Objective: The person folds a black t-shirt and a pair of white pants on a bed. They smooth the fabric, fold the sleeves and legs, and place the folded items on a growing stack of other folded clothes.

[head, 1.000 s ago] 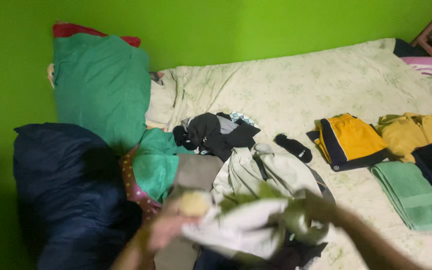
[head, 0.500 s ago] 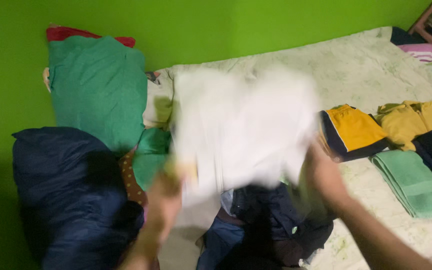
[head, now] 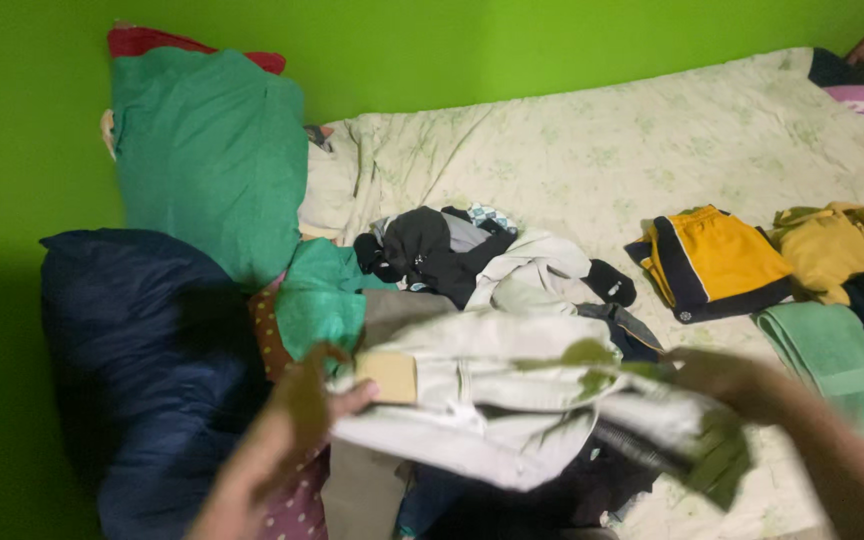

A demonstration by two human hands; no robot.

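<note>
Both hands are holding a pale cream garment [head: 492,400] stretched between them, low over the bed [head: 592,150]. The left hand [head: 297,410] is gripping the garment's waistband end, fingers curled and thumb pressing on cloth beside a tan patch [head: 387,377]; motion blur is hiding the exact finger set. The right hand [head: 727,380] is closing on the far end, where a green inner lining is showing; whether it is pinching or fisting, I cannot tell. The garment is sagging in the middle and hanging free of the heap below it, so it looks soft, light and limp, likely slipping rather than holding shape; the stitched band by the left hand and the hem by the right look the firmest places to take hold. Beyond the left hand a loose pile of dark clothes [head: 432,250] is lying, with a black sock [head: 612,283] just past it. Beyond the right hand a folded yellow shorts [head: 717,262], a yellow top [head: 842,245] and a folded green towel [head: 837,365] are sitting side by side. Outside the left hand a navy duvet [head: 142,340] is bunching against a green pillow [head: 207,160].
</note>
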